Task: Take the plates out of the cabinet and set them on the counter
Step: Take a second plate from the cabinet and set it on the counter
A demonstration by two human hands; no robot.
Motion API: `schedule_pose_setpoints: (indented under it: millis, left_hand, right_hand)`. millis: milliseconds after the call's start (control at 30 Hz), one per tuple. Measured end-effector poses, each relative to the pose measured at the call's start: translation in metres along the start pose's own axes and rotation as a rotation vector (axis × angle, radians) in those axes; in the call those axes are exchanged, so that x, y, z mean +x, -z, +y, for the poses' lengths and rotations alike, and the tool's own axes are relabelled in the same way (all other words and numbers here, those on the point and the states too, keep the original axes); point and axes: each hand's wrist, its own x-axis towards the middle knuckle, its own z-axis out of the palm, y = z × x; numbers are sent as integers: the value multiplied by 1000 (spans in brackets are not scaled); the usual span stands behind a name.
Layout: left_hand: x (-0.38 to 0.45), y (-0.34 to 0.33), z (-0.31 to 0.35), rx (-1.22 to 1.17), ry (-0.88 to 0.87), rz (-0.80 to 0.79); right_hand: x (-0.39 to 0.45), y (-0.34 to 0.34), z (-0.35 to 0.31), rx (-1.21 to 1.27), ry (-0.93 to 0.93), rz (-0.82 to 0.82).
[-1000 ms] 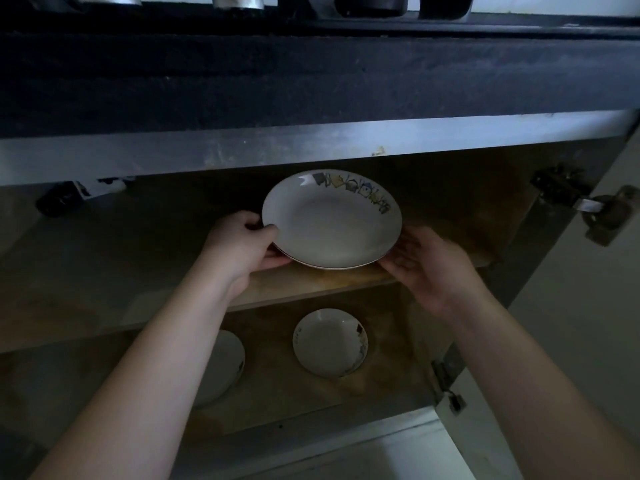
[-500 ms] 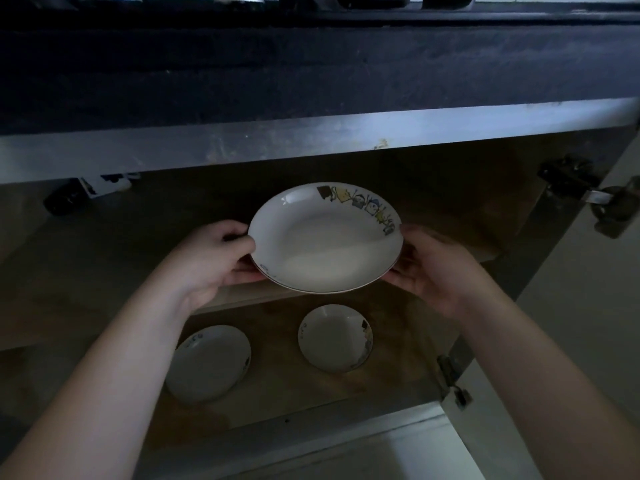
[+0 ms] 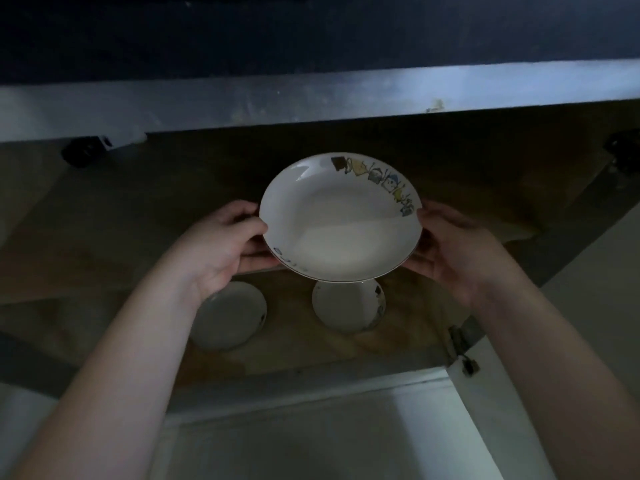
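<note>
Plates first, w/ your hands, going left to right: your left hand (image 3: 221, 247) is closed on the left rim of the big white plate (image 3: 341, 233), thumb on top of the rim and fingers curled under it. Below your left wrist, on the lower shelf (image 3: 304, 351) of the cabinet (image 3: 346, 95), lies a small white plate (image 3: 228, 315), partly hidden by your forearm. The big plate is in the middle of the view, held in the air in front of the open cabinet, approx. level w/ the front edge of the upper shelf (image 3: 104, 237), and it touches no shelf. It is tilted a little, the far rim higher than the near rim. A band of coloured drawings runs along its far-right rim, and some dark marks sit on the near-left rim. Directly under it, on the lower shelf, is a second small plate (image 3: 348, 306); its top part is covered by the big plate, and it has a small drawing on the right side. The two small plates lie near each other but do not touch. Your right hand (image 3: 450, 251) grips the right rim of the big plate, thumb on the upper edge and fingers spread underneath. Further right you see a metal hinge (image 3: 460, 348) at the cabinet side, next to the open door (image 3: 588, 306). The picture is dark, so details in the back of the shelves I cannot tell.
</note>
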Motion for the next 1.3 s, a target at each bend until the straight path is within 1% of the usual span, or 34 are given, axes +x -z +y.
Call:
schedule_pose_setpoints:
  millis: [133, 233, 300, 400, 533, 600, 667, 767, 900, 1067, 1300]
  left_hand:
    - [-8, 4, -3, -57, 47, 75]
    - [-20, 7, -3, -77, 77, 101]
    - [-30, 11, -3, -93, 105, 107]
    - [-55, 14, -5, -54, 171, 118]
    - [-114, 12, -12, -148, 301, 160]
    - [-147, 11, -7, -166, 358, 171]
    - [-180, 10, -2, -175, 412, 193]
    - [-231, 12, 11, -198, 464, 215]
    - [-305, 23, 38, -170, 482, 259]
    - [-378, 46, 87, -125, 468, 269]
    - [-448, 70, 147, -123, 381, 299]
  right_hand:
    - [-4, -9, -4, -112, -19, -24]
    - [-17, -14, -9, -150, -64, -15]
    - [-29, -18, -8, -159, -107, 28]
    - [-52, -26, -12, -196, -185, 83]
    - [-89, -34, -27, -288, -323, 78]
    - [-113, -35, -36, -340, -387, 88]
    - [-141, -38, -47, -388, -443, 62]
    - [-183, -48, -64, -402, -506, 50]
    - [-238, -73, -88, -461, -552, -35]
    - [-301, -106, -123, -422, -602, -120]
    - [-352, -150, -181, -438, -558, -199]
